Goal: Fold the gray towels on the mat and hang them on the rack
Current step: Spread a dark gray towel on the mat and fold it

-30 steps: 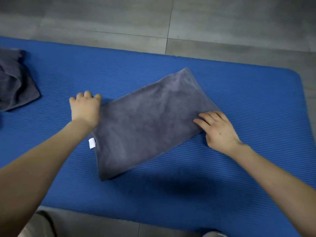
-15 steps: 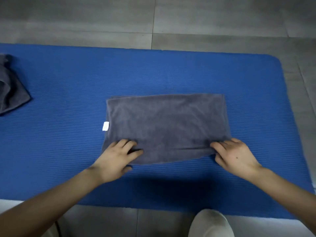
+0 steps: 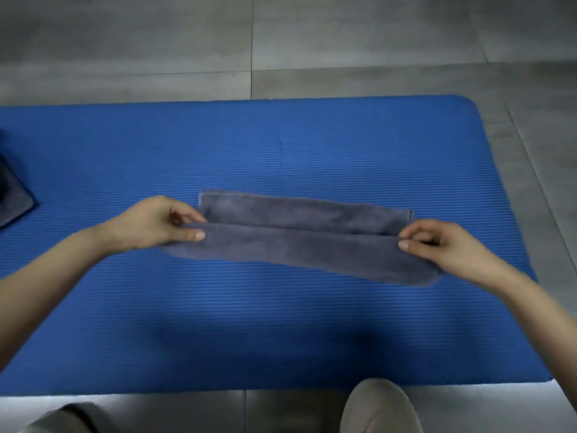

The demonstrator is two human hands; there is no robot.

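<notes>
Gray towel [image 3: 306, 245] sits mid blue mat [image 3: 281, 323], near half raised into a long flap over the far half. Left hand [image 3: 150, 225] pinches the flap's left end between thumb and fingers, right hand [image 3: 443, 248] pinches the right end the same way. Another gray towel [image 3: 12, 204] lies crumpled at the mat's far left.

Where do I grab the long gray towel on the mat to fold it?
Pinch the near long edge at its two ends, one hand from each side, as the left hand and right hand do. The towel is a long, floppy strip across the mat, so end grips likely keep the edge straight; a middle grip would let it sag.
</notes>
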